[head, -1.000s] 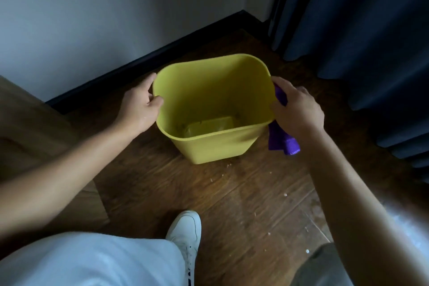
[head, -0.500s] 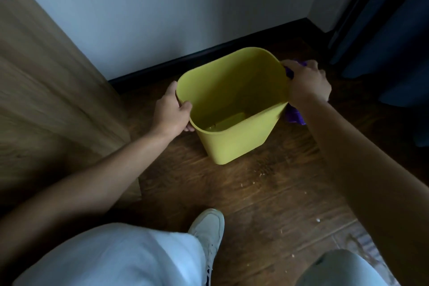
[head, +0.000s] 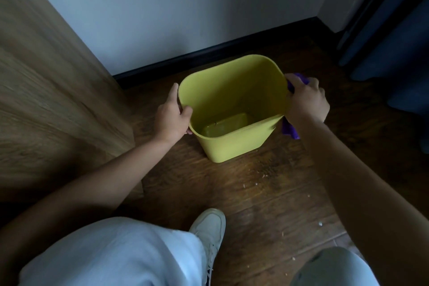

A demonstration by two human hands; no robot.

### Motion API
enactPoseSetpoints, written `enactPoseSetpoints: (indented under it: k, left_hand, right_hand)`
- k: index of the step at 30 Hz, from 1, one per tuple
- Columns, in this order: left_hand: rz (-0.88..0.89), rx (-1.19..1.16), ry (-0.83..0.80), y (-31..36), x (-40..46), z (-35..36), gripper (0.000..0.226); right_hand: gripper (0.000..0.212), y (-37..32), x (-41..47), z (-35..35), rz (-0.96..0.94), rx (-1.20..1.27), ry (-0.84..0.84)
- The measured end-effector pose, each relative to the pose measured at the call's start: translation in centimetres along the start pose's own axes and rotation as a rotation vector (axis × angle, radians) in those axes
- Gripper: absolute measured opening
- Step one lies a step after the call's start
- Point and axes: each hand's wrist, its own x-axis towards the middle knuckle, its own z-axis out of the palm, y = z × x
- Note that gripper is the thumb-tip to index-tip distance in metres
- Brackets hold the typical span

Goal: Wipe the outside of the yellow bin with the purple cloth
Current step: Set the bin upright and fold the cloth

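Note:
The yellow bin [head: 234, 144] stands upright and empty on the dark wooden floor. My left hand [head: 171, 116] grips its left rim, thumb inside and fingers outside. My right hand [head: 306, 100] presses the purple cloth [head: 290, 130] against the bin's right outer wall. Most of the cloth is hidden under the hand; one end hangs below the wrist and a bit shows above the fingers.
A wooden cabinet side [head: 58, 100] rises close on the left. A white wall with a black skirting board [head: 209, 53] runs behind the bin. Dark blue curtains [head: 394, 42] hang at the right. My white shoe [head: 209, 227] rests in front; crumbs dot the floor.
The view swung left over the last second, bringing the cabinet into sight. Both hands stay on the bin, and the right hand with the cloth has slid slightly along the right wall.

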Motion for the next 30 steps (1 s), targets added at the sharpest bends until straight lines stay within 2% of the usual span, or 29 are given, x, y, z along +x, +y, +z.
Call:
enactPoseSetpoints:
  k: [3, 9, 11, 14, 17, 19, 21, 24, 25, 27, 28, 30]
  left_hand:
    - [-0.047, -0.095, 0.035, -0.5, -0.3, 0.2, 0.068]
    - [-0.046, -0.019, -0.06, -0.3, 0.6, -0.6, 0.066]
    - [-0.051, -0.071, 0.006, -0.2, 0.5, -1.2, 0.065]
    - [0.052, -0.153, 0.179, 0.6, 0.3, -2.6, 0.049]
    - [0.206, -0.19, 0.16, 3.4, -0.1, -3.3, 0.028]
    - [0.326, -0.106, 0.031, 6.6, -0.5, -3.3, 0.024]
    - [0.382, -0.028, -0.156, 10.4, -0.8, -2.6, 0.03]
    - [0.294, -0.202, -0.464, 16.2, -1.8, -1.3, 0.066]
    - [0.288, -0.285, -0.574, 17.6, -2.4, -0.8, 0.066]
    - [0.304, -0.41, -0.792, 19.5, -3.7, 0.0, 0.038]
    - [0.273, -0.479, -0.866, 20.2, -4.4, 0.2, 0.029]
    - [0.182, -0.588, -0.937, 21.1, -5.7, 0.5, 0.027]
  right_hand:
    - [0.047, 0.4, -1.1, 0.4, 0.006, 0.047, 0.055]
    - [0.045, 0.6, -0.8, 0.0, 0.035, 0.168, 0.032]
    - [0.049, 1.3, -1.2, -0.7, 0.109, 0.266, 0.063]
    - [0.067, 2.0, -2.5, -2.9, 0.175, 0.407, 0.15]
    - [0.073, 1.8, -4.7, -6.0, 0.161, 0.573, 0.19]
    - [0.061, 1.5, -6.3, -8.3, 0.174, 0.771, 0.167]
    - [0.043, 0.7, -8.0, -10.7, 0.206, 1.057, 0.091]
    - [0.01, -1.1, -10.7, -13.5, 0.192, 1.45, 0.051]
    - [0.006, -1.5, -11.6, -14.1, 0.212, 1.556, 0.051]
    - [0.012, -1.7, -13.2, -15.0, 0.288, 1.73, 0.011]
    - [0.018, -1.5, -13.9, -15.3, 0.33, 1.792, -0.018]
    - [0.022, -0.7, -14.9, -15.6, 0.378, 1.869, -0.075]
